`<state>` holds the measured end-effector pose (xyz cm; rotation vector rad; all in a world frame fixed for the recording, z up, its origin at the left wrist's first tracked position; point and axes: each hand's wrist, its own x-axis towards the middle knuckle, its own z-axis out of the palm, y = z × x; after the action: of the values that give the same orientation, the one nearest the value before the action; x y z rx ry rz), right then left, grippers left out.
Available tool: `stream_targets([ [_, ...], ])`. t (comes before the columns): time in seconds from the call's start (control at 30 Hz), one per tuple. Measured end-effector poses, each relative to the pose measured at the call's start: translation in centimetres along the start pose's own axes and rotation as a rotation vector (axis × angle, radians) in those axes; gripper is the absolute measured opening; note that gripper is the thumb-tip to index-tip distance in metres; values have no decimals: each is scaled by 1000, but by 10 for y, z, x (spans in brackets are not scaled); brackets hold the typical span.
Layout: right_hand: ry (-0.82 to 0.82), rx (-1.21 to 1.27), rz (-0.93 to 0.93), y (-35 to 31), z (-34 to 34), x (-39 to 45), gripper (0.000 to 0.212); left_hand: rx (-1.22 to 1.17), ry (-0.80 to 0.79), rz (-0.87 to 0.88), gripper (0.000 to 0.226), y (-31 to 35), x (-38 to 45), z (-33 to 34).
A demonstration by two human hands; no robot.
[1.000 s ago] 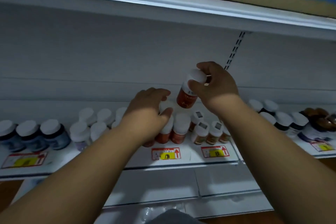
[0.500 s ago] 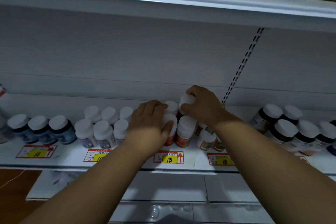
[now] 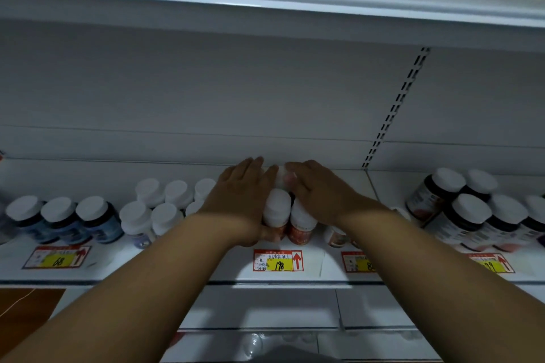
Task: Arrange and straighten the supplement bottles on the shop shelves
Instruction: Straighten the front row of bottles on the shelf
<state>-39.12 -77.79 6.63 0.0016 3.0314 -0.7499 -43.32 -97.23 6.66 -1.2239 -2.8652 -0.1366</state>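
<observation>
On the shelf [image 3: 206, 271], above the price tag [image 3: 278, 260] marked 198, stands a tight cluster of red bottles [image 3: 300, 225] with white caps, and both hands are pressed in around it. The left hand [image 3: 244, 200] lies against the left side of the cluster with its fingers stretched nearly straight toward the back, the thumb tucked low against the front bottle [image 3: 276, 212]; it is squeezing sideways more than gripping. The right hand [image 3: 320, 190] mirrors it on the right, fingers flat and extended over the rear caps, closed round nothing. The two sets of fingertips almost meet at the back of the group. These look like small, light, rigid plastic bottles with smooth walls and tall narrow bodies, so they would likely tip or slide easily if nudged high up; pressing low on the bodies, or flat along the whole row as here, should keep them upright, and a single bottle is best lifted by the cap or shoulder. To the left stand pale-labelled bottles [image 3: 147, 215] and blue bottles [image 3: 63, 221]; dark bottles [image 3: 469, 215] sit well apart on the right.
</observation>
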Motion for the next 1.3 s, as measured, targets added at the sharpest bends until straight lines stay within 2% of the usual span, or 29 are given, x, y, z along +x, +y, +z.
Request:
stream_targets([
  [0.23, 82, -31, -44, -4, 4, -1, 46, -24, 116, 112, 99, -5, 5, 0],
  [0.63, -5, -9, -45, -3, -5, 4, 37, 43, 111, 120, 106, -1, 3, 5],
  [0.83, 27, -34, -53, -9, -11, -1, 40, -16, 110, 111, 111, -4, 0, 0],
  [1.1, 151, -102, -87, -42, -19, -7, 42, -179, 66, -35, 122, -18, -24, -15],
  [1.17, 196, -107, -98, -63, -18, -6, 40, -174, 150, -45, 118, -30, -42, -23],
  [1.3, 271, -78, -144, -127, -1, -3, 37, -172, 350, -82, 90, -73, -88, -38],
])
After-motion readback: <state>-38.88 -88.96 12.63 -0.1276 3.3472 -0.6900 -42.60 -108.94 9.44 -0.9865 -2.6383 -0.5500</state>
